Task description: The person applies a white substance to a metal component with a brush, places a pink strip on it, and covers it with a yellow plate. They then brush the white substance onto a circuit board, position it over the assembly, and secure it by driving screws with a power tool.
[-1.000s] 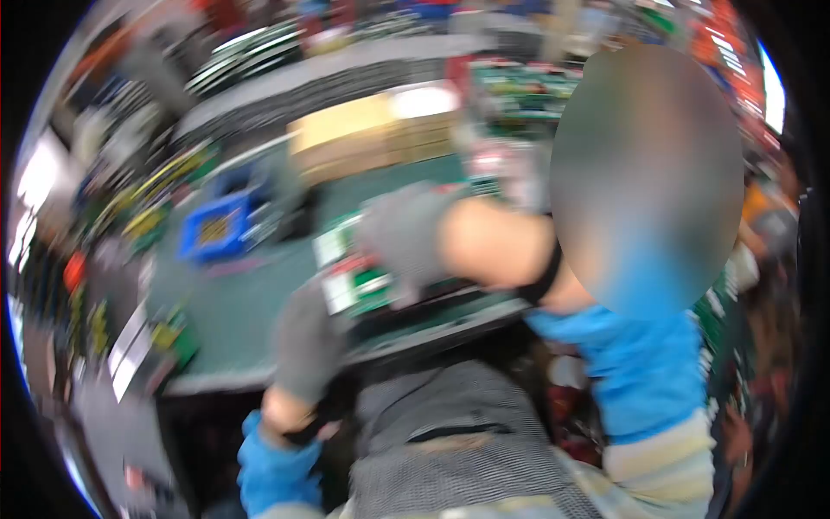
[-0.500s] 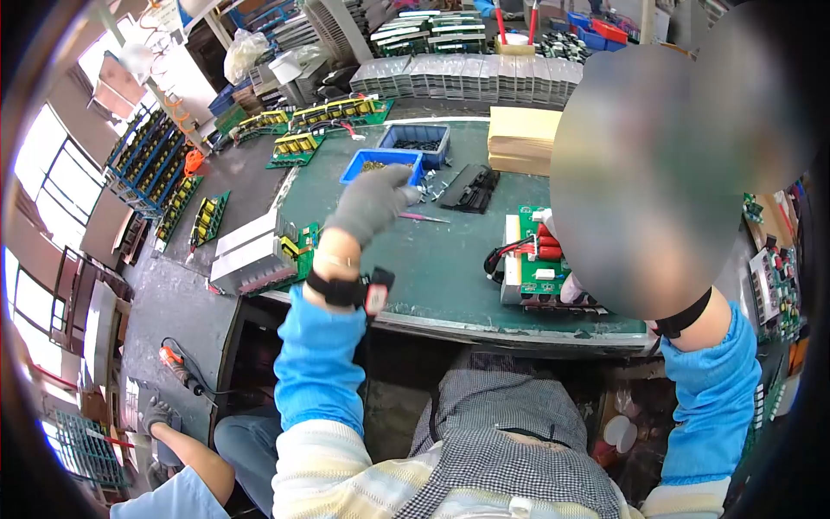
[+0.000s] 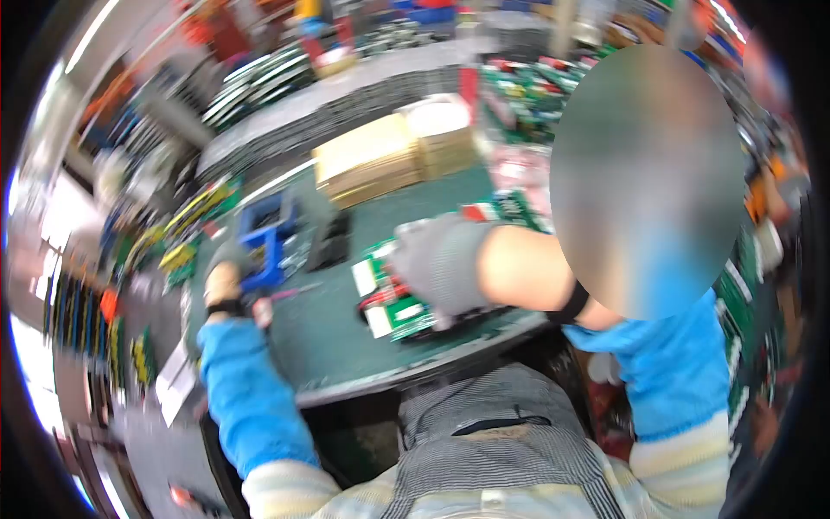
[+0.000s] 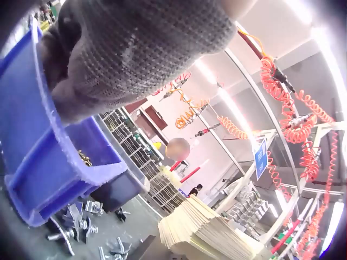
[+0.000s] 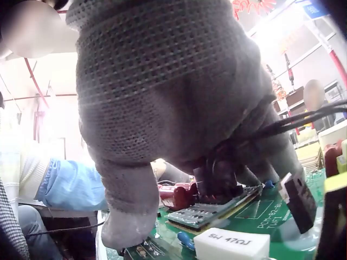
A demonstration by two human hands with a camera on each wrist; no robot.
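Observation:
The gloved left hand (image 3: 229, 261) is at the blue bin (image 3: 271, 259) on the left of the table. In the left wrist view that hand (image 4: 135, 51) reaches behind the wall of the bin (image 4: 27, 114), which hides its fingertips. Over a green circuit board (image 3: 411, 329) spreads the gloved right hand (image 3: 443, 264). The right wrist view shows this hand (image 5: 173, 92) gripping the board (image 5: 265, 216), its thumb at the near edge and its fingers across the far side. A white block resistor (image 5: 230, 245) and red parts sit on the board.
Behind the board stands a stack of yellowish sheets (image 3: 367, 156). A black part (image 3: 331, 242) and a pink tool (image 3: 296, 291) lie right of the blue bin. Loose metal hardware (image 4: 81, 222) lies beside the bin. More circuit boards fill the back right.
The left hand has moved from beside the board to the blue bin, reaching farther into it than half a second ago. The right hand stays at the board while the head view has turned.

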